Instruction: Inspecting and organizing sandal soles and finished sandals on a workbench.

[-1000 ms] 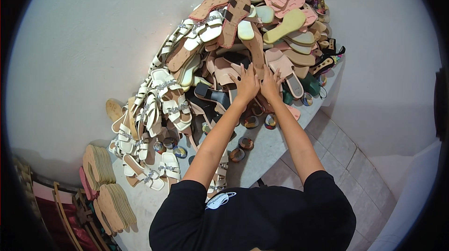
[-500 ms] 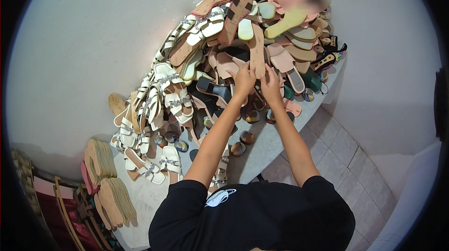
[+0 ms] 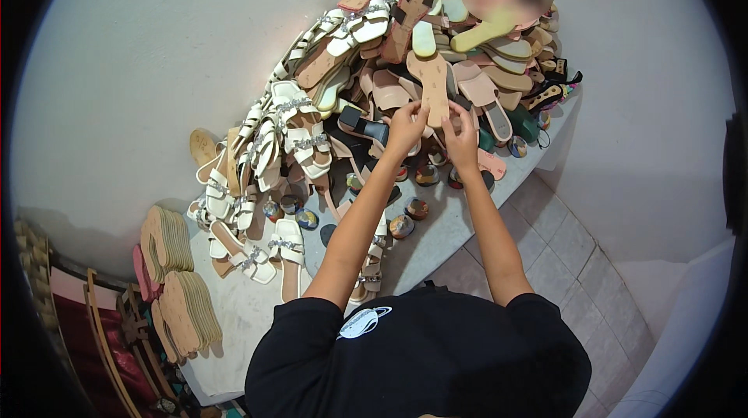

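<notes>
Between my hands is a tan shoe sole point(image 3: 433, 87), its wide toe end pointing away from me and its narrow heel end near my fingers. My left hand point(image 3: 405, 128) is closed on the left edge of that end. On the opposite edge, my right hand point(image 3: 460, 136) grips it too. Just left of my left hand lies a sandal with a dark block heel point(image 3: 360, 125). Beyond my right hand rests a pale pink slide sandal point(image 3: 477, 87). White sandals with jewelled straps point(image 3: 300, 141) are heaped to the left.
A large pile of sandals and soles covers the far part of the grey table point(image 3: 436, 239). Small multicoloured round pieces point(image 3: 401, 226) lie near its front edge. Stacked tan soles point(image 3: 191, 313) stand at the left. Tiled floor point(image 3: 573, 262) shows at the right.
The held sole's toe end has come a little nearer and more of its face shows. Both hands keep hold of it. The whole view has shifted slightly.
</notes>
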Action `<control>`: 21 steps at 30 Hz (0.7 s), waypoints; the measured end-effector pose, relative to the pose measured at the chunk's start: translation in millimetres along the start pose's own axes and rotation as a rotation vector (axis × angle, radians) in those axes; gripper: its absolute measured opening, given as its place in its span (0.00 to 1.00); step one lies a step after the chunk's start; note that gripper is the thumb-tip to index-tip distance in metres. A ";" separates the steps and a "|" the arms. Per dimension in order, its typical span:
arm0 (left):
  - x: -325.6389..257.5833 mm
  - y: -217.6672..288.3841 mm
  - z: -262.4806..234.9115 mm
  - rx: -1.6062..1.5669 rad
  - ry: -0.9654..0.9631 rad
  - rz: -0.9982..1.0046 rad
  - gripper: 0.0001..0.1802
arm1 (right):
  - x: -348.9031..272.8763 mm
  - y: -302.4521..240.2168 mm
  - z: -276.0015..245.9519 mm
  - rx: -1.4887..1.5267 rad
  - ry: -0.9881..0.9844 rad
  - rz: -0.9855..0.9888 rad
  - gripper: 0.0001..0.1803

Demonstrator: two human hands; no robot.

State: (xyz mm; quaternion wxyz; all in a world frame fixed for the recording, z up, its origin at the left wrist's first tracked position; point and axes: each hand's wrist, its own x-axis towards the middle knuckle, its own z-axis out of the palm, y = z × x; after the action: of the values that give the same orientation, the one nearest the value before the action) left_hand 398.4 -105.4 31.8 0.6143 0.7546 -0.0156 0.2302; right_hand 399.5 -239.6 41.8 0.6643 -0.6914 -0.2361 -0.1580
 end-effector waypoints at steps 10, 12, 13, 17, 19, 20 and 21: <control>-111.3 -2.6 -30.5 -0.332 -0.100 -0.338 0.17 | -129.4 3.7 -11.7 -0.191 -0.239 0.026 0.27; -135.8 -13.4 -40.9 -0.270 -0.166 -0.296 0.18 | -150.3 -0.5 -15.4 -0.228 -0.317 0.060 0.27; -147.5 -10.3 -43.8 -0.269 -0.160 -0.303 0.18 | -157.4 -2.0 -16.7 -0.266 -0.382 0.093 0.27; -190.9 -4.4 -52.6 -0.322 -0.060 -0.504 0.17 | -154.0 -1.0 -23.0 -0.326 -0.385 -0.058 0.27; -207.4 6.5 -55.9 -0.283 -0.074 -0.537 0.17 | -130.6 -11.5 -17.7 -0.441 -0.370 -0.225 0.27; -215.2 12.3 -56.7 -0.298 -0.061 -0.548 0.17 | -115.2 -16.8 -14.2 -0.474 -0.362 -0.322 0.28; -222.3 17.0 -58.1 -0.295 -0.047 -0.551 0.17 | -99.9 -18.7 -9.7 -0.504 -0.409 -0.392 0.29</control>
State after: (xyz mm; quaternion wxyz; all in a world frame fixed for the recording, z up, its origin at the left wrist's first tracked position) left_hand 175.5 -112.9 -26.0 0.7559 0.6382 0.1420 0.0331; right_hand 306.7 -260.7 5.1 0.3694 -0.7921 -0.4454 -0.1942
